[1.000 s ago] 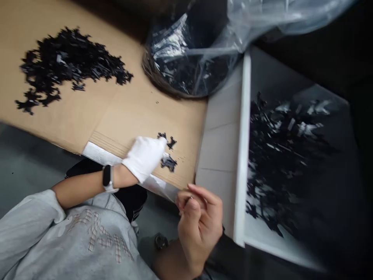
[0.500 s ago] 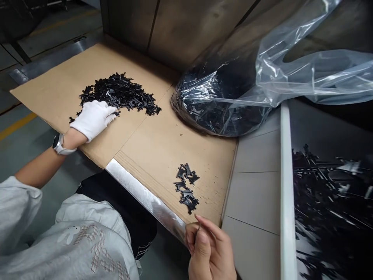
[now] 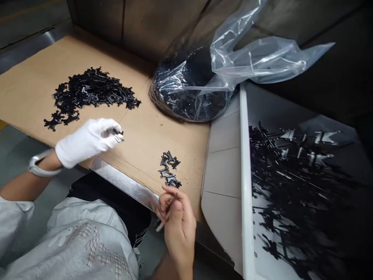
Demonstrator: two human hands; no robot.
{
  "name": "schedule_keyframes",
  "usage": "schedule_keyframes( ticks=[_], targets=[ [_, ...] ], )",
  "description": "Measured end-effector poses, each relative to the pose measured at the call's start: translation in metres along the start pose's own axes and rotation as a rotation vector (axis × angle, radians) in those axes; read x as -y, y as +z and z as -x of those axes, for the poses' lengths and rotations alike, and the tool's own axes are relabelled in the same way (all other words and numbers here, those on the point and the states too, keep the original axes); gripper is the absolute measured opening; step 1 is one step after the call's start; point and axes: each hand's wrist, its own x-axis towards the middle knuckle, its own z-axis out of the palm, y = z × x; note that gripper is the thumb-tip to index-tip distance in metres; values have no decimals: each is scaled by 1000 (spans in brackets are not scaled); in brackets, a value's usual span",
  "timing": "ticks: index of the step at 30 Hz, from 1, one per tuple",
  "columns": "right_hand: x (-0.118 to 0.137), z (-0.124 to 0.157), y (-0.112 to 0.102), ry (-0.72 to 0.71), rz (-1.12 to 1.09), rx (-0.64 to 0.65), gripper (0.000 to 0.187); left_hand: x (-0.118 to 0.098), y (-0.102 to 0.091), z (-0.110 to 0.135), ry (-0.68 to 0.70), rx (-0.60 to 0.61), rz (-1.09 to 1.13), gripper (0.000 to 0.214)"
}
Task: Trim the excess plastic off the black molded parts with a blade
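Observation:
My left hand (image 3: 90,139), in a white glove, is lifted over the front of the cardboard. A small black plastic part (image 3: 118,133) is pinched in its fingertips, mostly hidden by the glove. Behind it lies a heap of similar black plastic parts (image 3: 93,87), with a few stray ones at its near left. My bare right hand (image 3: 177,221) is closed around a slim tool (image 3: 159,225) with a pale end; its kind I cannot make out. Just beyond that hand lies a small group of black parts (image 3: 169,171).
A clear plastic bag (image 3: 195,93) full of black parts stands at the back. To the right, a white-rimmed bin (image 3: 245,175) holds many more parts. The cardboard (image 3: 140,136) has a metal strip (image 3: 125,182) along its front edge; a dark panel rises behind.
My left hand has come away from the heap towards me with a black plastic part in its fingers. My right hand stays closed, its tool now showing more. The view has shifted rightward.

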Motion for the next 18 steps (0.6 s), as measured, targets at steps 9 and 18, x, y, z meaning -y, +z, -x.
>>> schedule_keyframes(
  ticks=[9, 18],
  targets=[
    [5, -20, 39, 130, -300, 99, 47, -39, 95, 53, 490, -322, 270, 5],
    [13, -11, 22, -146, 38, 115, 38, -61, 67, 48, -198, 365, 910, 58]
  ],
)
